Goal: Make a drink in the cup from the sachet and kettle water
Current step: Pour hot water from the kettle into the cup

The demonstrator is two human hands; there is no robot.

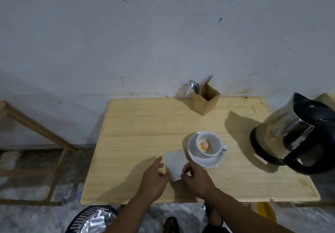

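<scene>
Left hand: fingers curled onto the near left edge of the sachet, pinching it.
Right hand: fingertips nipping the sachet's near right corner.
Sachet: white, flat, held between both hands just above the table.
Cup: on its saucer, just beyond the right fingertips, orange powder inside.
Kettle: well right of the fingers, upright.

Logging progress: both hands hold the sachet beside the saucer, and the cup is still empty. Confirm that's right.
Not quite: the head view shows orange powder already in the cup. Left hand and right hand do hold the sachet beside the saucer.
</scene>
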